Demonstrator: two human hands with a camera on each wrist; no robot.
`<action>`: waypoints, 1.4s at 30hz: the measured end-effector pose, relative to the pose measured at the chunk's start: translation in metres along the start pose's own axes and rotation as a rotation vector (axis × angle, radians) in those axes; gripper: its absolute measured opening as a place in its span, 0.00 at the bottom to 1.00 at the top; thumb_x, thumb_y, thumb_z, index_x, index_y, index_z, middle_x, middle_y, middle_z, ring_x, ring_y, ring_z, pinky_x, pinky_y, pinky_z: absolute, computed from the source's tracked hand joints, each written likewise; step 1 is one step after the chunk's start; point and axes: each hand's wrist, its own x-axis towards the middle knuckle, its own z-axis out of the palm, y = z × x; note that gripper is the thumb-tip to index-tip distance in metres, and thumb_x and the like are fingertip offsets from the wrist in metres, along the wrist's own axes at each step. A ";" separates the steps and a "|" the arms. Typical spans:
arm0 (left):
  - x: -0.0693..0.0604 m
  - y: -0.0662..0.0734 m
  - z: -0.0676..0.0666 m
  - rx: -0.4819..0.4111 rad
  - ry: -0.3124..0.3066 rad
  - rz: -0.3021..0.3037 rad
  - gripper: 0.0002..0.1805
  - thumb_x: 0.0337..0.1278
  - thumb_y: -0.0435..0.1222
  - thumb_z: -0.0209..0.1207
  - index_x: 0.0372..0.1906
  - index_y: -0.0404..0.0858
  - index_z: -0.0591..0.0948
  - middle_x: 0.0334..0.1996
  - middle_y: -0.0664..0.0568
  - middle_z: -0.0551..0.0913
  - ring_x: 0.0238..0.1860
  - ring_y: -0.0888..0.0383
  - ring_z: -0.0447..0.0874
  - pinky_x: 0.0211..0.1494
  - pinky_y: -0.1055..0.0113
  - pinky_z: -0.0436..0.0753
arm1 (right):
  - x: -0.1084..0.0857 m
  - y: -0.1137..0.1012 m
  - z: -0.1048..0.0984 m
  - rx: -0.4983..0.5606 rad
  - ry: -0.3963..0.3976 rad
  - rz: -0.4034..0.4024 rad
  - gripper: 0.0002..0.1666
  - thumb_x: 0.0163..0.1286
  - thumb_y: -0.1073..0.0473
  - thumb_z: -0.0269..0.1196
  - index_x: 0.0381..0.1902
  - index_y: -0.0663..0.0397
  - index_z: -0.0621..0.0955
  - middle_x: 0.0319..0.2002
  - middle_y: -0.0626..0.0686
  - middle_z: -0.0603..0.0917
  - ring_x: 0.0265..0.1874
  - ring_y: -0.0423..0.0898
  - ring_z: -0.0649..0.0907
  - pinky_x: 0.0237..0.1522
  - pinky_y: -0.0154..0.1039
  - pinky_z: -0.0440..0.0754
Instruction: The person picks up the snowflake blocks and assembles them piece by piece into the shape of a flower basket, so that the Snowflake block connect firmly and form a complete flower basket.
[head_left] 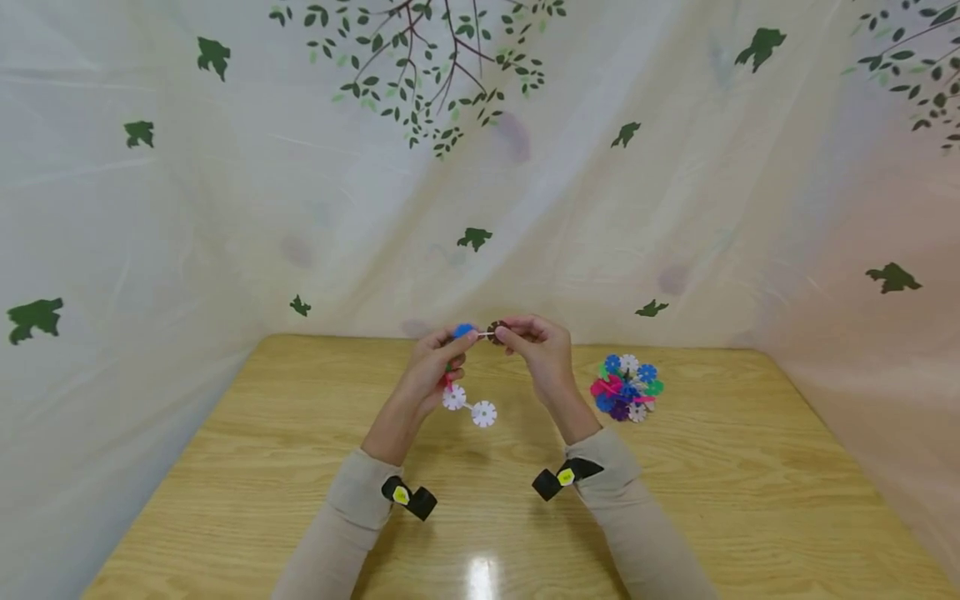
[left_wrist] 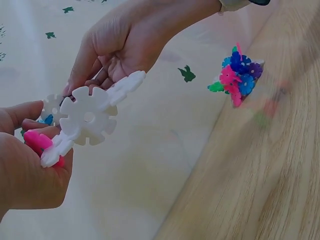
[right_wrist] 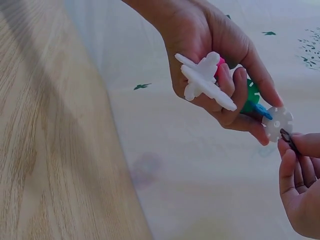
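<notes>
My left hand (head_left: 429, 371) grips a chain of notched plastic snowflake discs above the table. In it are a blue disc (head_left: 464, 330), a green disc (right_wrist: 253, 93), a pink disc (left_wrist: 37, 141) and white discs (head_left: 483, 413) that dangle below the palm. Left thumb and fingertips pinch a white disc (right_wrist: 278, 123) at the chain's upper end. A dark brown disc (head_left: 495, 333) is pinched between the thumb and fingers of my right hand (head_left: 549, 357). Its edge meets the white disc's rim; whether their notches interlock I cannot tell.
On the wooden table (head_left: 720, 483), right of my right hand, sits a cluster of snowflake discs (head_left: 628, 387) in blue, pink, white, purple and green. A pale curtain (head_left: 360, 250) printed with leaves and green birds stands behind the table's far edge.
</notes>
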 end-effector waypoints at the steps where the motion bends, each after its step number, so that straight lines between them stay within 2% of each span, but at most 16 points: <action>1: 0.000 0.000 -0.001 0.001 -0.005 0.001 0.04 0.71 0.33 0.60 0.40 0.44 0.83 0.31 0.61 0.76 0.23 0.68 0.61 0.21 0.79 0.62 | 0.000 -0.001 0.000 0.001 -0.005 0.003 0.14 0.66 0.75 0.66 0.45 0.85 0.79 0.27 0.43 0.89 0.25 0.37 0.85 0.29 0.31 0.84; 5: 0.001 0.002 -0.005 0.048 -0.026 -0.003 0.04 0.71 0.33 0.60 0.44 0.43 0.83 0.33 0.60 0.78 0.23 0.68 0.62 0.22 0.78 0.63 | 0.000 -0.002 -0.003 -0.022 -0.078 0.049 0.15 0.68 0.74 0.65 0.47 0.84 0.78 0.29 0.43 0.88 0.27 0.38 0.85 0.31 0.31 0.84; 8: 0.001 0.003 -0.008 0.086 -0.042 -0.016 0.09 0.71 0.34 0.60 0.51 0.38 0.81 0.35 0.60 0.79 0.24 0.68 0.64 0.24 0.78 0.64 | 0.000 -0.004 -0.007 -0.060 -0.150 0.103 0.16 0.70 0.72 0.63 0.50 0.82 0.78 0.30 0.43 0.87 0.29 0.38 0.85 0.32 0.31 0.85; 11: 0.000 0.005 -0.011 0.103 -0.063 -0.033 0.13 0.71 0.36 0.60 0.55 0.36 0.79 0.37 0.60 0.78 0.28 0.66 0.67 0.28 0.76 0.68 | 0.001 -0.006 -0.010 -0.072 -0.170 0.136 0.16 0.72 0.70 0.62 0.52 0.81 0.78 0.30 0.42 0.88 0.30 0.37 0.86 0.33 0.32 0.86; 15: -0.002 0.007 -0.012 0.106 -0.105 -0.028 0.17 0.72 0.36 0.58 0.61 0.36 0.76 0.43 0.57 0.81 0.39 0.64 0.77 0.40 0.73 0.79 | 0.001 -0.012 -0.009 -0.028 -0.095 0.131 0.16 0.71 0.71 0.63 0.51 0.80 0.79 0.30 0.42 0.88 0.29 0.37 0.87 0.33 0.31 0.86; 18: -0.002 0.006 -0.011 0.105 -0.157 -0.015 0.23 0.73 0.32 0.56 0.69 0.34 0.71 0.57 0.48 0.83 0.49 0.60 0.80 0.50 0.70 0.82 | 0.000 -0.017 -0.009 0.025 -0.007 0.110 0.14 0.70 0.72 0.63 0.50 0.80 0.79 0.29 0.43 0.89 0.28 0.38 0.87 0.33 0.31 0.86; 21: -0.003 0.004 -0.010 0.128 -0.240 -0.015 0.29 0.72 0.26 0.54 0.75 0.33 0.65 0.70 0.40 0.75 0.62 0.52 0.77 0.56 0.69 0.81 | 0.001 -0.019 -0.010 0.090 0.083 0.102 0.11 0.69 0.73 0.64 0.47 0.76 0.80 0.28 0.45 0.89 0.27 0.39 0.87 0.32 0.31 0.86; 24: -0.004 0.001 -0.008 0.162 -0.319 -0.022 0.37 0.67 0.19 0.53 0.78 0.37 0.58 0.75 0.35 0.66 0.72 0.42 0.70 0.58 0.69 0.82 | 0.001 -0.019 -0.011 0.144 0.151 0.106 0.07 0.69 0.74 0.64 0.44 0.70 0.82 0.28 0.47 0.88 0.27 0.40 0.87 0.32 0.31 0.86; 26: -0.005 0.000 -0.008 0.170 -0.356 -0.029 0.44 0.62 0.15 0.52 0.80 0.43 0.55 0.75 0.34 0.65 0.74 0.39 0.69 0.57 0.69 0.83 | 0.002 -0.018 -0.012 0.175 0.185 0.107 0.06 0.68 0.74 0.64 0.41 0.66 0.83 0.27 0.47 0.88 0.26 0.40 0.87 0.32 0.31 0.87; 28: -0.007 -0.002 -0.008 0.171 -0.374 -0.031 0.51 0.59 0.13 0.52 0.82 0.49 0.50 0.75 0.33 0.65 0.71 0.38 0.72 0.55 0.69 0.85 | 0.002 -0.018 -0.013 0.193 0.205 0.105 0.06 0.67 0.75 0.65 0.40 0.62 0.83 0.27 0.47 0.88 0.26 0.40 0.88 0.31 0.31 0.87; 30: -0.008 -0.002 -0.008 0.177 -0.369 -0.031 0.55 0.58 0.12 0.52 0.82 0.54 0.47 0.74 0.33 0.67 0.65 0.41 0.79 0.53 0.69 0.86 | 0.002 -0.018 -0.015 0.206 0.214 0.105 0.07 0.67 0.75 0.64 0.39 0.61 0.83 0.28 0.47 0.88 0.26 0.40 0.88 0.32 0.31 0.87; 32: -0.009 -0.003 -0.008 0.193 -0.347 -0.025 0.55 0.59 0.13 0.52 0.83 0.55 0.46 0.73 0.32 0.68 0.60 0.45 0.84 0.53 0.69 0.86 | 0.001 -0.019 -0.017 0.214 0.211 0.112 0.08 0.68 0.75 0.64 0.38 0.59 0.83 0.28 0.48 0.89 0.27 0.40 0.88 0.32 0.32 0.87; 34: -0.010 -0.003 -0.008 0.224 -0.309 -0.007 0.49 0.62 0.15 0.53 0.82 0.46 0.50 0.71 0.31 0.70 0.57 0.49 0.86 0.53 0.70 0.85 | 0.001 -0.022 -0.021 0.211 0.190 0.125 0.08 0.68 0.75 0.63 0.38 0.58 0.83 0.29 0.48 0.89 0.28 0.40 0.88 0.33 0.32 0.87; 35: -0.010 -0.003 -0.008 0.241 -0.280 0.001 0.44 0.63 0.17 0.54 0.81 0.41 0.54 0.69 0.30 0.72 0.56 0.51 0.87 0.53 0.71 0.85 | 0.002 -0.024 -0.023 0.200 0.173 0.132 0.08 0.69 0.75 0.63 0.38 0.57 0.83 0.29 0.47 0.89 0.28 0.40 0.89 0.34 0.33 0.88; 38: -0.010 -0.002 -0.008 0.312 -0.194 0.032 0.28 0.66 0.23 0.56 0.70 0.25 0.69 0.63 0.31 0.79 0.51 0.60 0.87 0.54 0.72 0.83 | 0.003 -0.031 -0.033 0.144 0.095 0.154 0.08 0.70 0.73 0.63 0.40 0.56 0.82 0.30 0.46 0.89 0.30 0.40 0.89 0.36 0.34 0.88; 42: -0.011 0.000 -0.006 0.373 -0.108 0.052 0.18 0.67 0.26 0.59 0.58 0.20 0.79 0.52 0.38 0.87 0.42 0.67 0.85 0.52 0.72 0.84 | 0.006 -0.044 -0.050 0.010 -0.038 0.170 0.07 0.72 0.69 0.63 0.45 0.59 0.81 0.34 0.43 0.90 0.34 0.40 0.90 0.41 0.36 0.88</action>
